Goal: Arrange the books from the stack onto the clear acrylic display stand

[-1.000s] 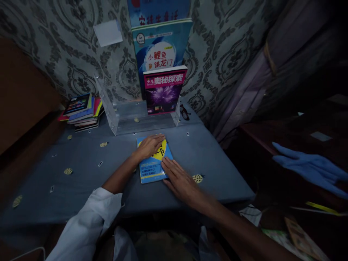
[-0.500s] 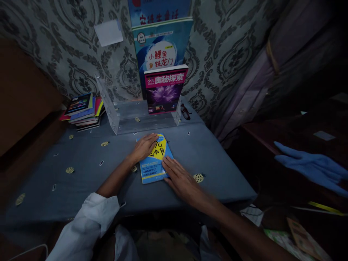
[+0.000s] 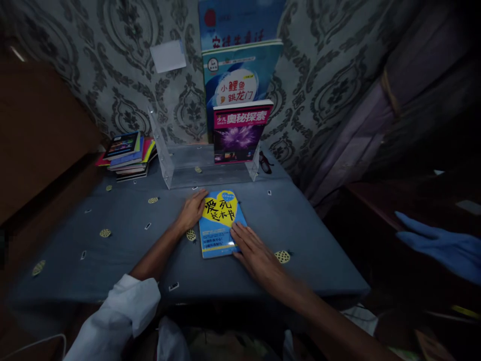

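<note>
A blue book with a yellow heart on its cover [image 3: 218, 230] lies flat on the cloth-covered table [image 3: 131, 271]. My left hand [image 3: 191, 210] rests at its upper left edge, fingers stretched toward the top corner. Flat fingers of my right hand [image 3: 255, 248] touch the lower right edge of the cover. Behind the book stands a clear acrylic rack [image 3: 210, 175]. At its right side it bears a purple-and-pink book [image 3: 238, 135], with a teal book [image 3: 242, 65] and a blue book [image 3: 240, 20] upright behind.
A stack of books [image 3: 130, 155] sits at the back left. Dark glasses [image 3: 265, 163] lie right of the rack. A white card [image 3: 168, 56] is on the patterned wall. A blue glove [image 3: 443, 245] shows at the far right, beyond the table.
My left hand has slid left off the cover to the book's edge, uncovering more of the heart. My right hand stays at the right edge. The whole view has shifted slightly.
</note>
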The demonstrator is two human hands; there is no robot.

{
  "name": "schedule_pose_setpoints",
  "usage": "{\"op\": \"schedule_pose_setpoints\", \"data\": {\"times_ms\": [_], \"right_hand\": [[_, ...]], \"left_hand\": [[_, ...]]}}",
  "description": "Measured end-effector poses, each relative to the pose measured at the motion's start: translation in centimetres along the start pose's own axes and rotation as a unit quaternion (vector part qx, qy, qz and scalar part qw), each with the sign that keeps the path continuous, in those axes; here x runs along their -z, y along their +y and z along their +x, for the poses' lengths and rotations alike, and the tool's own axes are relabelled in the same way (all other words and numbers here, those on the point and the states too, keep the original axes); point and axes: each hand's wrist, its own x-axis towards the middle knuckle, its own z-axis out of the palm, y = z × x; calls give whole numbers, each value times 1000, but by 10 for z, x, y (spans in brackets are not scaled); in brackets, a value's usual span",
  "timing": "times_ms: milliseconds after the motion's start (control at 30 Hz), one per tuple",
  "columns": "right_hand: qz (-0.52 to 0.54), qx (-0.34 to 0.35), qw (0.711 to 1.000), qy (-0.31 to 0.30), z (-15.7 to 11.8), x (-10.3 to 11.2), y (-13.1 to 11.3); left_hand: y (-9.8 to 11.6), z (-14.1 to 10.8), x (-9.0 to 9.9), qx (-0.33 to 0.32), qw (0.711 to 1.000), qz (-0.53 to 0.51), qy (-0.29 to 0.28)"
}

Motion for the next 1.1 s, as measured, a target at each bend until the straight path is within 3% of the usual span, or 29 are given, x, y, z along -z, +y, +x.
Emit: {"op": "schedule_pose_setpoints", "data": {"times_ms": [167, 300, 467, 567, 800, 1100], "right_hand": [[11, 11, 1000, -19, 12, 24, 2], [55, 5, 997, -49, 45, 33, 17], [74, 19, 993, -89, 100, 10, 44], [79, -3, 994, -78, 118, -6, 61], [115, -93, 989, -9, 110, -16, 98], [113, -102, 988, -6, 109, -13, 96]], "left_hand": [[-4, 0, 6, 14, 1000, -8, 7], [-6, -1, 8, 21, 999, 5, 33], [-3, 0, 10, 38, 997, 54, 50], [0, 0, 13, 41, 996, 75, 33], [3, 1, 14, 44, 995, 92, 8], [6, 2, 15, 43, 991, 129, -5]]}}
